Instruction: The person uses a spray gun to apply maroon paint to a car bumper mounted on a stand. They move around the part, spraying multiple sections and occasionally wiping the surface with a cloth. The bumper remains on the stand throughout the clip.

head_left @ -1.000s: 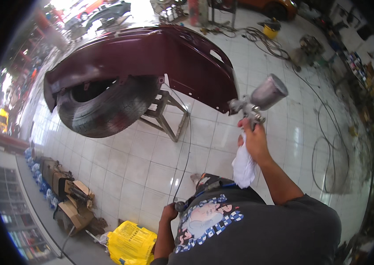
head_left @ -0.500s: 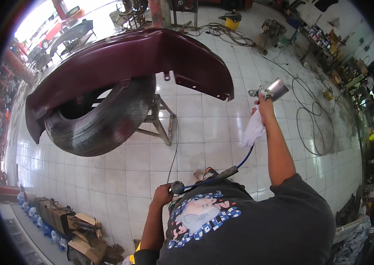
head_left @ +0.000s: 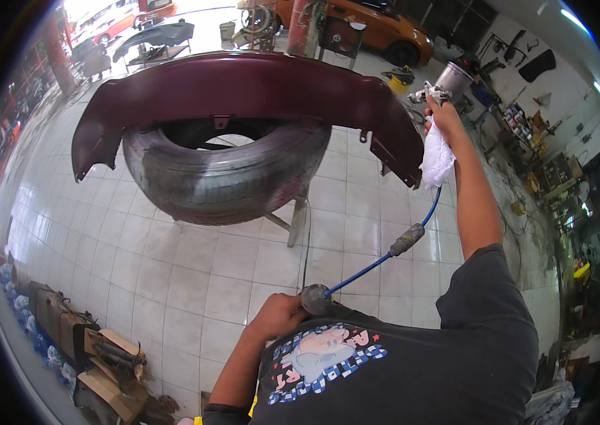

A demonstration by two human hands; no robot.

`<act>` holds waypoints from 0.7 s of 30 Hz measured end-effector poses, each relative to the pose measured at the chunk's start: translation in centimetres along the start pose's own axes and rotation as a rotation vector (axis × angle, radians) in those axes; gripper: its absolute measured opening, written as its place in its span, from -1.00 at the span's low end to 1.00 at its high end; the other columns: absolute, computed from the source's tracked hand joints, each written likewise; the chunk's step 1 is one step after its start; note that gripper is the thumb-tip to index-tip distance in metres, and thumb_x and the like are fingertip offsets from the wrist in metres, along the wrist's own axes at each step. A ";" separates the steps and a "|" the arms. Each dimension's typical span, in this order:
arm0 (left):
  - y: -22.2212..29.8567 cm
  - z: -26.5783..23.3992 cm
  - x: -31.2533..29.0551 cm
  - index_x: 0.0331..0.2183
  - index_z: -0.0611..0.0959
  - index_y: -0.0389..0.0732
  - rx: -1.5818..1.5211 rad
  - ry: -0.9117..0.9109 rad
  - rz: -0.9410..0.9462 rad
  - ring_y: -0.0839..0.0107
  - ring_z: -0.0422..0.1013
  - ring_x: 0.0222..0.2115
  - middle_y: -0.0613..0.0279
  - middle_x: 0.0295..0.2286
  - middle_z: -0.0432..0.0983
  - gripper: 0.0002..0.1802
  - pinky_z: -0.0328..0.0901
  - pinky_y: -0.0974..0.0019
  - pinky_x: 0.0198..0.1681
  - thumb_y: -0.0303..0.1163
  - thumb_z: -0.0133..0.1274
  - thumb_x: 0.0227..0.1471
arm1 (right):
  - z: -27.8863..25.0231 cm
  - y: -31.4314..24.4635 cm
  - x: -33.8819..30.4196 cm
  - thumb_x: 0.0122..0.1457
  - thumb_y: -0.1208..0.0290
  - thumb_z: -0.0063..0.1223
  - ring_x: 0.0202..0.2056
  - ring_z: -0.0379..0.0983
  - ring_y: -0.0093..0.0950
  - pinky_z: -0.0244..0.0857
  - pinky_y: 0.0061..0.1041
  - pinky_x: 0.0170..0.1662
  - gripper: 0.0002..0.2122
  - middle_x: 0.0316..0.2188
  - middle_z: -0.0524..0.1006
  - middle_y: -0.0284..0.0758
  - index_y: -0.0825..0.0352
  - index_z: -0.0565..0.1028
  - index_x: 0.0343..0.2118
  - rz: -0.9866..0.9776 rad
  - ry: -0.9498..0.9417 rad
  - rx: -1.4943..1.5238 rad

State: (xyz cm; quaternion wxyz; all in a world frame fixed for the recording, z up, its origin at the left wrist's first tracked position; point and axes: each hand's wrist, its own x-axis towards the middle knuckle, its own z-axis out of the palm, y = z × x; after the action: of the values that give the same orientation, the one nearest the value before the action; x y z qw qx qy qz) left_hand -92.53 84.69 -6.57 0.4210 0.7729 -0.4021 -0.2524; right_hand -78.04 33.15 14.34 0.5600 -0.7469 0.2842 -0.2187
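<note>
My right hand (head_left: pixel 443 117) is raised at the upper right, fingers wrapped round a spray gun (head_left: pixel 438 92) with a silver cup (head_left: pixel 455 79). A white cloth (head_left: pixel 438 157) hangs round the gun's grip, below the hand. From there a blue hose (head_left: pixel 360 274) with a grey sleeve (head_left: pixel 407 240) runs down to a round grey fitting (head_left: pixel 316 299) at my waist. My left hand (head_left: pixel 280 316) is closed beside that fitting, seemingly on the hose; its fingertips are partly hidden. Ahead, a glossy maroon car bumper (head_left: pixel 243 88) rests over a worn tyre (head_left: pixel 236 184), near the gun's left side.
A stand leg (head_left: pixel 298 221) shows under the tyre. Cardboard boxes (head_left: pixel 112 393) and bagged blue items (head_left: pixel 22 306) lie at the lower left. Shelves with cans (head_left: pixel 523 127) line the right wall. An orange car (head_left: pixel 378 28) stands at the back, near a yellow bucket (head_left: pixel 400 83).
My right hand has moved up and farther out with the spray gun, and the hose now stretches longer. The view has turned, so the bumper and tyre sit farther right.
</note>
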 end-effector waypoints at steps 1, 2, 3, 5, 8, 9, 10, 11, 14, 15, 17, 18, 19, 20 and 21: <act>-0.4 -0.6 -0.7 -0.32 0.71 -0.15 0.021 0.001 0.027 -0.09 0.51 -0.49 -0.08 -0.55 0.57 -0.80 0.40 0.01 -0.38 -0.32 0.18 -0.06 | 1.9 -1.1 -0.1 0.32 0.12 0.07 -0.72 0.28 -0.52 0.32 -0.36 -0.66 -0.70 -0.50 0.39 -0.40 0.24 0.30 -0.16 -0.017 -0.023 -0.018; -0.7 -1.2 -1.3 -0.32 0.70 -0.16 0.019 -0.003 0.054 -0.09 0.51 -0.49 -0.07 -0.55 0.57 -0.79 0.40 0.01 -0.38 -0.32 0.19 -0.06 | 3.6 -2.3 -0.1 0.33 0.11 0.07 -0.72 0.28 -0.54 0.33 -0.37 -0.65 -0.69 -0.49 0.39 -0.41 0.24 0.30 -0.16 -0.034 -0.043 -0.038; -0.7 -1.7 -1.9 -0.32 0.70 -0.16 0.013 -0.007 0.078 -0.09 0.51 -0.49 -0.07 -0.55 0.57 -0.79 0.40 0.00 -0.38 -0.32 0.19 -0.07 | 5.2 -3.5 -0.4 0.34 0.12 0.05 -0.71 0.28 -0.55 0.33 -0.38 -0.64 -0.70 -0.49 0.38 -0.42 0.23 0.30 -0.15 -0.040 -0.055 -0.085; -1.5 -3.0 -2.9 -0.32 0.69 -0.17 -0.010 0.001 0.128 -0.09 0.50 -0.49 -0.06 -0.54 0.57 -0.78 0.40 0.00 -0.37 -0.33 0.20 -0.08 | 8.2 -5.3 -0.2 0.32 0.13 0.07 -0.69 0.33 -0.51 0.35 -0.36 -0.64 -0.68 -0.50 0.39 -0.38 0.28 0.31 -0.15 -0.073 -0.103 -0.076; -3.0 -5.5 -4.7 -0.32 0.69 -0.18 -0.040 0.072 0.141 -0.10 0.50 -0.48 -0.05 -0.53 0.57 -0.78 0.40 0.00 -0.37 -0.36 0.22 -0.11 | 14.7 -8.0 -1.5 0.32 0.14 0.07 -0.66 0.36 -0.49 0.38 -0.35 -0.62 -0.66 -0.46 0.39 -0.35 0.31 0.33 -0.09 -0.118 -0.181 -0.085; -3.3 -6.7 -5.2 -0.33 0.68 -0.18 -0.040 0.090 0.134 -0.10 0.50 -0.48 -0.06 -0.52 0.57 -0.78 0.40 0.00 -0.37 -0.37 0.22 -0.12 | 16.6 -8.9 -1.9 0.32 0.14 0.08 -0.65 0.36 -0.49 0.38 -0.36 -0.62 -0.66 -0.44 0.39 -0.35 0.31 0.33 -0.08 -0.133 -0.206 -0.097; -3.7 -7.6 -5.4 -0.33 0.68 -0.19 -0.045 0.116 0.126 -0.11 0.49 -0.48 -0.06 -0.52 0.57 -0.78 0.39 0.00 -0.38 -0.37 0.22 -0.13 | 18.4 -10.1 -2.4 0.31 0.14 0.08 -0.64 0.37 -0.49 0.38 -0.36 -0.61 -0.66 -0.43 0.39 -0.35 0.30 0.33 -0.06 -0.151 -0.237 -0.114; -4.4 -8.4 -5.5 -0.32 0.68 -0.19 -0.029 0.099 0.091 -0.11 0.49 -0.47 -0.06 -0.51 0.57 -0.77 0.39 0.00 -0.37 -0.38 0.22 -0.13 | 20.1 -11.3 -3.0 0.31 0.16 0.08 -0.63 0.36 -0.49 0.39 -0.35 -0.59 -0.66 -0.41 0.38 -0.35 0.29 0.33 -0.03 -0.168 -0.258 -0.154; -6.5 -11.1 -7.1 -0.30 0.68 -0.19 -0.001 0.061 0.018 -0.12 0.49 -0.44 -0.08 -0.49 0.57 -0.74 0.39 -0.01 -0.36 -0.38 0.22 -0.14 | 24.6 -13.1 -3.0 0.31 0.17 0.08 -0.63 0.36 -0.49 0.38 -0.34 -0.58 -0.66 -0.39 0.38 -0.35 0.29 0.33 -0.04 -0.176 -0.322 -0.133; -7.2 -12.0 -7.8 -0.29 0.69 -0.18 0.000 0.075 0.020 -0.12 0.49 -0.44 -0.08 -0.49 0.57 -0.73 0.39 -0.02 -0.36 -0.38 0.22 -0.14 | 26.9 -14.1 -3.7 0.31 0.16 0.08 -0.61 0.37 -0.49 0.38 -0.33 -0.57 -0.65 -0.37 0.39 -0.34 0.31 0.33 -0.04 -0.180 -0.347 -0.141; -8.7 -13.0 -9.2 -0.28 0.69 -0.18 -0.021 0.120 0.013 -0.13 0.49 -0.43 -0.09 -0.48 0.58 -0.72 0.39 -0.01 -0.35 -0.38 0.21 -0.14 | 31.3 -15.6 -4.7 0.31 0.15 0.08 -0.60 0.37 -0.49 0.39 -0.33 -0.57 -0.64 -0.36 0.40 -0.34 0.32 0.33 -0.05 -0.216 -0.383 -0.156; -9.5 -13.7 -9.8 -0.28 0.69 -0.18 -0.045 0.145 0.004 -0.13 0.49 -0.42 -0.09 -0.47 0.58 -0.72 0.39 0.00 -0.34 -0.38 0.21 -0.14 | 33.6 -16.4 -5.4 0.31 0.15 0.09 -0.59 0.37 -0.49 0.39 -0.34 -0.57 -0.64 -0.36 0.40 -0.34 0.33 0.33 -0.06 -0.233 -0.395 -0.161; -10.3 -14.4 -10.6 -0.27 0.69 -0.18 -0.068 0.171 -0.005 -0.14 0.49 -0.42 -0.10 -0.46 0.58 -0.72 0.40 0.00 -0.33 -0.39 0.21 -0.14 | 35.8 -17.2 -6.6 0.30 0.14 0.09 -0.57 0.38 -0.48 0.39 -0.34 -0.57 -0.63 -0.35 0.40 -0.32 0.37 0.34 -0.09 -0.262 -0.397 -0.153; -10.9 -15.1 -11.4 -0.28 0.69 -0.19 -0.100 0.172 -0.035 -0.14 0.49 -0.40 -0.11 -0.45 0.58 -0.72 0.40 0.02 -0.31 -0.40 0.20 -0.14 | 38.2 -17.7 -7.0 0.30 0.14 0.10 -0.57 0.38 -0.47 0.39 -0.34 -0.57 -0.63 -0.35 0.40 -0.32 0.37 0.34 -0.10 -0.268 -0.413 -0.156; -11.4 -16.1 -11.9 -0.28 0.69 -0.20 -0.133 0.173 -0.056 -0.15 0.50 -0.38 -0.12 -0.43 0.59 -0.73 0.41 0.04 -0.29 -0.41 0.19 -0.14 | 40.4 -18.6 -7.6 0.30 0.14 0.10 -0.57 0.38 -0.47 0.39 -0.34 -0.57 -0.63 -0.36 0.40 -0.31 0.38 0.35 -0.11 -0.278 -0.423 -0.163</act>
State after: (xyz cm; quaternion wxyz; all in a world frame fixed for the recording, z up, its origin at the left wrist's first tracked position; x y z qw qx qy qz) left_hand -82.65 105.46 -7.37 0.4974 0.7729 -0.3251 -0.2226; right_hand -54.31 70.89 20.95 0.5093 -0.8506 0.0722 -0.1092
